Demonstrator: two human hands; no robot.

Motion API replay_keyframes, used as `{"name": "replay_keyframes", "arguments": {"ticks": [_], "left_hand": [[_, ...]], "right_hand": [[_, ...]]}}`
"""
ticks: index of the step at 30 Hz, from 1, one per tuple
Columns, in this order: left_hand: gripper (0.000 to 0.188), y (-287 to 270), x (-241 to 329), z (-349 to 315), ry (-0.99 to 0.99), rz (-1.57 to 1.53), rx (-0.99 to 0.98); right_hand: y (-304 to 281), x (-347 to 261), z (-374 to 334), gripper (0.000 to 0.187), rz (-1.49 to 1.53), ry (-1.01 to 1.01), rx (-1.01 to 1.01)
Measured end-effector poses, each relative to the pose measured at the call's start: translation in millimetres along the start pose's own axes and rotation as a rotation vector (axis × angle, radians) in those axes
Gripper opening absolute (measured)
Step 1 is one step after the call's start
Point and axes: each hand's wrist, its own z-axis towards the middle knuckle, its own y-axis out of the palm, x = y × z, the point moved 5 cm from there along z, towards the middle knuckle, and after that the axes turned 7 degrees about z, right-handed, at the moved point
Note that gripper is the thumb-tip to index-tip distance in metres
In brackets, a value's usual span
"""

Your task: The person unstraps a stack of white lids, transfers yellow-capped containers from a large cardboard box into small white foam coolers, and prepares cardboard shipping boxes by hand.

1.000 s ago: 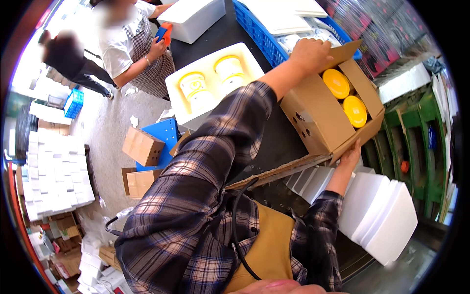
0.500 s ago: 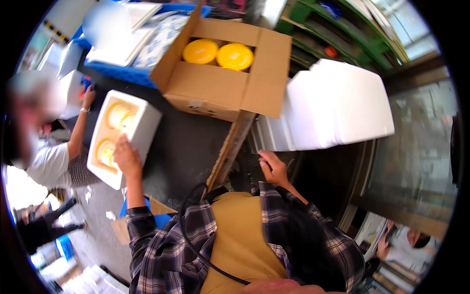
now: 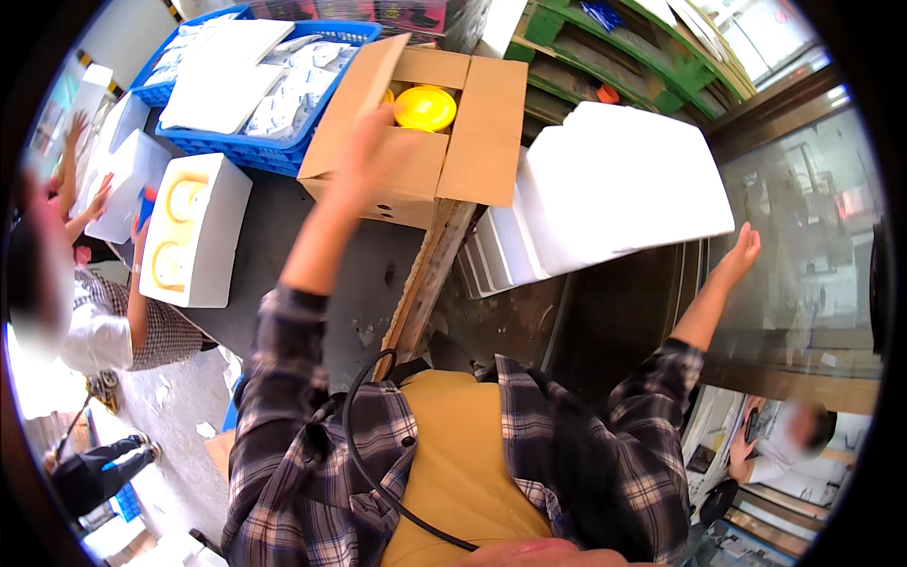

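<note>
My left hand (image 3: pixel 373 156), blurred by motion, is over the near left side of an open cardboard box (image 3: pixel 482 132). Its fingers are smeared, so I cannot make out whether they are closed. Inside the box sits a tub with a yellow lid (image 3: pixel 425 109); a second yellow lid is mostly hidden behind my hand. My right hand (image 3: pixel 744 253) is raised beside the right end of a stack of white foam boxes (image 3: pixel 624 189), its fingers extended and nothing visible in them. At the left, a white foam box (image 3: pixel 224 236) holds two tubs in round recesses.
A blue crate (image 3: pixel 236 146) with white foam lids (image 3: pixel 227 94) and printed packs (image 3: pixel 288 99) stands behind the dark table (image 3: pixel 312 255). A co-worker's hand (image 3: pixel 142 236) touches the foam box at left. Green pallets (image 3: pixel 576 66) rise at the back; a glass panel (image 3: pixel 803 255) is at right.
My left hand has moved from the foam box to the cardboard box. That foam box is farther left, beside the co-worker. My right hand has swung right, to the stack's far end.
</note>
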Motion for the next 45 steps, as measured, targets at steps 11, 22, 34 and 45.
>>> {"name": "replay_keyframes", "arguments": {"ticks": [11,22,34,45], "left_hand": [[0.120,185.7,132.5,38.1,-0.249,-0.121,-0.345],[0.068,-105.2,55.7,-39.8,-0.273,-1.076,0.518],[0.038,-172.9,-107.1,-35.5,-0.434,-0.530,0.656],[0.050,259.5,-4.8,-87.2,-0.835,-0.885,-0.446]], "right_hand": [[48.3,90.2,37.1,0.055,0.476,0.634,-0.563],[159.1,-232.7,-137.5,0.074,0.615,0.012,-1.129],[81.1,56.3,-2.4,0.073,-0.433,-0.092,-0.394],[23.3,209.5,-93.4,0.084,0.374,1.019,-0.344]]}}
